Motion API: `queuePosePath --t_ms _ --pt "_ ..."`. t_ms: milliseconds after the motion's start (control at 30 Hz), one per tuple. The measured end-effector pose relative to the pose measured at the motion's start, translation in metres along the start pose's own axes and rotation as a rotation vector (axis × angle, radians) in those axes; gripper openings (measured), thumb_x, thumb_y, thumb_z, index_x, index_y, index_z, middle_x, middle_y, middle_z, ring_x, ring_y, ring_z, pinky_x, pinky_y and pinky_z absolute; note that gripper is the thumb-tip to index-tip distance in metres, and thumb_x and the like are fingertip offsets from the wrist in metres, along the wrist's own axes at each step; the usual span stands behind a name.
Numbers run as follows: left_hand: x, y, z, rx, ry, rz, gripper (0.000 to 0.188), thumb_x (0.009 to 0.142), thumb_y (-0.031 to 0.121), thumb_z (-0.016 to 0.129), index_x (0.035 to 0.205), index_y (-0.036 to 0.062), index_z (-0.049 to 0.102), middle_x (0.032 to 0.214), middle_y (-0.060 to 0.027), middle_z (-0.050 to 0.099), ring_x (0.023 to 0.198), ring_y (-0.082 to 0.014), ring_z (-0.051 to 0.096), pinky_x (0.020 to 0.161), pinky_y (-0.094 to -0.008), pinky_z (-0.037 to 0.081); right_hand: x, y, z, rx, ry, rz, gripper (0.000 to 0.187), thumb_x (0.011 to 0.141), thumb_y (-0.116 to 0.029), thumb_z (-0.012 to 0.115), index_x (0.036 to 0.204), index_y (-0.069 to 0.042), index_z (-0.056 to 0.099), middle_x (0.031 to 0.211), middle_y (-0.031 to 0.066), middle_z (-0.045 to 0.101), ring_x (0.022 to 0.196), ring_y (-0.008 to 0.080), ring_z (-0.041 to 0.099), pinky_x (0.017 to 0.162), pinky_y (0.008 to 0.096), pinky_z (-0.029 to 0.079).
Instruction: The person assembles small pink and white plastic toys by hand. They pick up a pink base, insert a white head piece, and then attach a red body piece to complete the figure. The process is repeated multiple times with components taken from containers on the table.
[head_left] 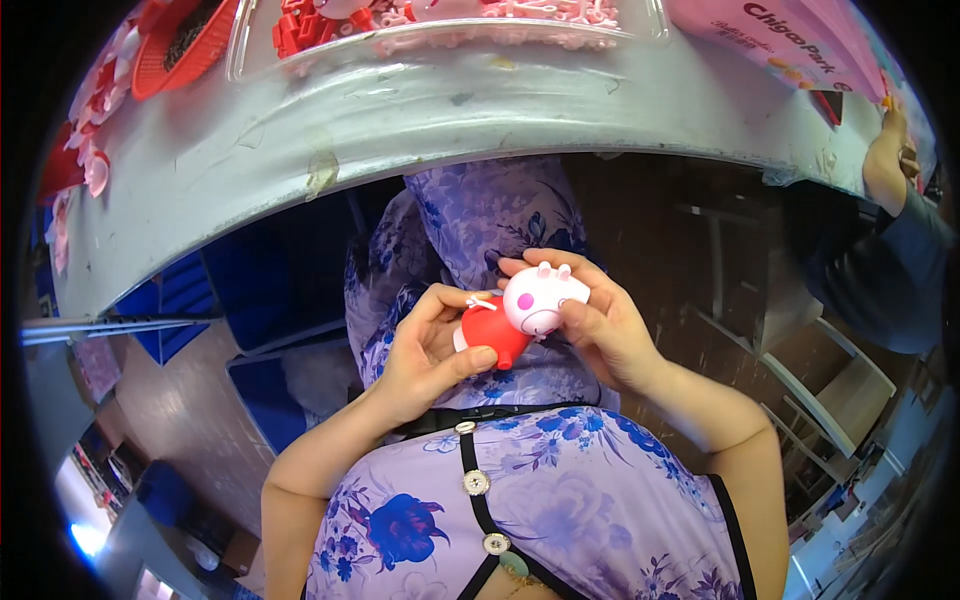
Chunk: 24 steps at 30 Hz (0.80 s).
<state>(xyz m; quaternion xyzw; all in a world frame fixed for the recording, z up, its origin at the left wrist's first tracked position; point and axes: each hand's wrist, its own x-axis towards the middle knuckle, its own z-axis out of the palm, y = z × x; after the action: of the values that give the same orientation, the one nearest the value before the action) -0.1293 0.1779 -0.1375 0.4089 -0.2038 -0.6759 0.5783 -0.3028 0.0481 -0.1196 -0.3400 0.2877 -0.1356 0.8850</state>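
Note:
Above my lap I hold a toy pig figure [493, 330] between both hands. It has a red body, a pale pink head with a round pink cheek, small ears and thin light arms, and it lies tilted with the head toward the right. My left hand [428, 350] wraps the red body at its lower end, thumb on the front. My right hand [605, 325] grips the head, its thumb at the snout and its fingers behind. The back of the figure is hidden by my fingers.
Ahead is a grey-white table [400, 110] with a curved-looking edge. On it stand a clear plastic tray [450, 38] of red and pink parts, a red basket [150, 60] with small dark pieces, and a pink package [780, 40]. Another person's arm [885, 165] reaches in at right, near a stool [820, 390]. Blue crates [270, 290] stand left.

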Motion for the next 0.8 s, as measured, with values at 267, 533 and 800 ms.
queuePosePath --t_ms 267,533,800 --pt "0.018 -0.01 0.011 -0.107 0.029 -0.073 0.044 0.086 0.006 0.067 0.12 0.0024 0.04 0.118 -0.0122 0.05 0.111 -0.0179 0.053 0.095 -0.0324 0.045 0.013 0.019 0.014 0.11 0.208 -0.248 0.065 0.093 -0.053 0.044 0.131 -0.001 0.038 0.127 0.0226 0.05 0.11 0.0276 0.056 0.096 0.042 0.046" --pt "0.02 0.003 0.018 0.171 0.021 -0.179 0.044 0.086 0.007 0.067 0.121 -0.0003 0.041 0.114 -0.0145 0.056 0.102 -0.0178 0.06 0.088 -0.0308 0.05 0.017 0.024 0.022 0.125 0.277 -0.294 0.041 0.099 -0.036 0.044 0.12 -0.001 0.044 0.114 0.0162 0.057 0.107 0.02 0.057 0.095 0.0333 0.045" --pt "0.021 0.002 0.017 0.218 0.004 -0.087 0.044 0.086 0.007 0.067 0.122 0.0001 0.043 0.11 -0.0146 0.058 0.101 -0.0166 0.06 0.089 -0.0309 0.049 0.019 0.023 0.02 0.083 0.209 -0.334 0.035 0.1 -0.031 0.045 0.119 -0.001 0.045 0.114 0.015 0.056 0.106 0.0184 0.056 0.095 0.032 0.045"
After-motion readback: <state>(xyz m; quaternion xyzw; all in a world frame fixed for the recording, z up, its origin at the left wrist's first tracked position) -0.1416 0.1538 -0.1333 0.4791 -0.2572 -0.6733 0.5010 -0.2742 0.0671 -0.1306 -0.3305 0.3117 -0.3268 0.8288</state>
